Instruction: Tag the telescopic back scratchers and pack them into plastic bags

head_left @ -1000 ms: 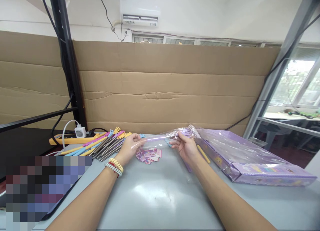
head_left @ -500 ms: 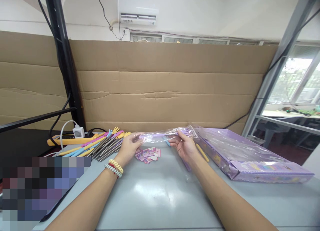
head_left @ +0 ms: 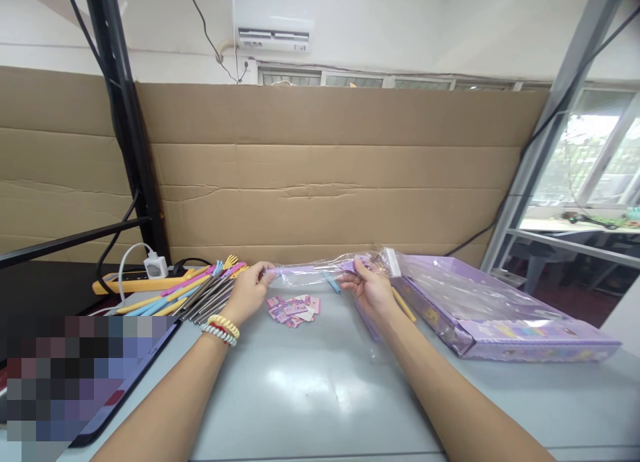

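Observation:
Between my hands a clear plastic bag (head_left: 330, 262) lies stretched sideways, just above the table. Inside shows a purple back scratcher (head_left: 303, 270), its head end partly covered by my right fingers. My left hand (head_left: 250, 287) pinches the left end. My right hand (head_left: 370, 287) grips the bag and scratcher near the right end, thumb on top, where a white header strip (head_left: 393, 262) sticks out. Below my left hand is a small heap of pink printed cards (head_left: 295, 310). Beyond my right hand lie a light blue stick (head_left: 332, 283) and a yellow stick (head_left: 403, 305).
On the left is a pile of back scratchers (head_left: 205, 292) with coloured handles and metal rods, beside a yellow power strip (head_left: 125, 286). A purple display box (head_left: 540, 352) covered with clear plastic stands right. A dark-edged tablet-like device (head_left: 125, 389) lies front left. Cardboard (head_left: 340, 169) walls the back.
My left hand has moved a little left with its end of the bag. The white header strip now shows plainly past my right hand, which has stayed nearly in place.

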Demonstrator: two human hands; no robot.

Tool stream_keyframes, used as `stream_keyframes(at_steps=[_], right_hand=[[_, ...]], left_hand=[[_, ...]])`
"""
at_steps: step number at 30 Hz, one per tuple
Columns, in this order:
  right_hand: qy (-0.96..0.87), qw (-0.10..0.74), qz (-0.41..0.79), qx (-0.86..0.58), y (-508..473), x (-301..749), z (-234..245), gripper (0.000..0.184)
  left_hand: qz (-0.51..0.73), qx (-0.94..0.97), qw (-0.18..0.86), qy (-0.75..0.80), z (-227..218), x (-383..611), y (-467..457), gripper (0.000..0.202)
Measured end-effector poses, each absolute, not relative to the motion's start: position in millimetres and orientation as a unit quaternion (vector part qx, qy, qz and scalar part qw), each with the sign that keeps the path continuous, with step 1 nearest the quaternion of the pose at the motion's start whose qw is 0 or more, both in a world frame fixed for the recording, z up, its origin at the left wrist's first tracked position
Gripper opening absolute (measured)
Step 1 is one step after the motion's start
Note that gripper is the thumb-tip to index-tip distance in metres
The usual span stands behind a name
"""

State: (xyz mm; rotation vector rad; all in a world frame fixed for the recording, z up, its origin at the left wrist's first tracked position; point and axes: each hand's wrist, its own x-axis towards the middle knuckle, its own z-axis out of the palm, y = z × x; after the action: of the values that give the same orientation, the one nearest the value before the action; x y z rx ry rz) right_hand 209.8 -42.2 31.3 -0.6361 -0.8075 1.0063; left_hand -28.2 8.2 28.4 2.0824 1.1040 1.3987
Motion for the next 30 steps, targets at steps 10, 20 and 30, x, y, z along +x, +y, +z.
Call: stream_keyframes(at_steps=[10, 20, 30], right_hand=[[-0.372, 0.749, 0.425, -0.346, -46, 208, 38, 0.04], [-0.371, 0.715, 0.481, -0.345, -46, 211, 34, 0.035], [-0.217, 0.84, 0.338, -0.364, -46, 242, 51, 0.03]], left_hand=[[0.522, 0.695, 0.242, 0.43, 27, -39, 18, 0.018], [0.328, 0.712, 0.525, 0.331, 29, -31, 1, 0.037], [0.425, 0.611, 0.548, 0.381, 33, -58, 18, 0.041]])
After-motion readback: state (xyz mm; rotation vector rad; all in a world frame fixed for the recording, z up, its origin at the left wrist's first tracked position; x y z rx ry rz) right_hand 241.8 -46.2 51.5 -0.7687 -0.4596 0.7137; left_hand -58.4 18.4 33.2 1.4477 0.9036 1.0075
